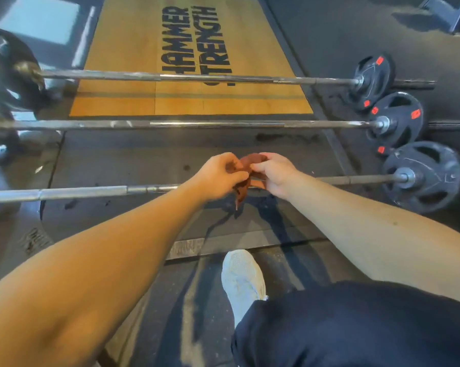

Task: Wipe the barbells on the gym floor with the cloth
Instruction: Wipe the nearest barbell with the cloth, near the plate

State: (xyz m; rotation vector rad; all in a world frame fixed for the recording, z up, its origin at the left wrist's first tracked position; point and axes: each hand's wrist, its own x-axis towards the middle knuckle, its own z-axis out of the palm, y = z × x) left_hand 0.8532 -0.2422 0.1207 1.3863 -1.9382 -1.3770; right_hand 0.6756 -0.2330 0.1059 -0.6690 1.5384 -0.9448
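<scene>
Closest in there's one pale shoe planted on the rubber floor next to a knee in dark shorts, so the person looks to be crouched right up at the work. Just past that, the left hand and right hand are both pinching the one cloth, a rusty-brown rag bunched between them with a tail hanging down over the middle of the nearest barbell; can't tell if it's actually touching the bar yet. The rag looks light and floppy, so it'd probably work best folded into a pad and wrapped round the shaft, then slid along. The bars look like the opposite deal: heavy, stiff steel that likely isn't going anywhere, smooth in some stretches and rougher in others where the cloth may snag a bit. No need to lift, just grip through the cloth. Count-wise: three barbells lying roughly parallel, the nearest one, the middle barbell and the far barbell, which lies across a wooden platform. On the right end each carries one black plate, so three there. The left ends are blurry and partly cut off, so no solid plate count on that side.
</scene>
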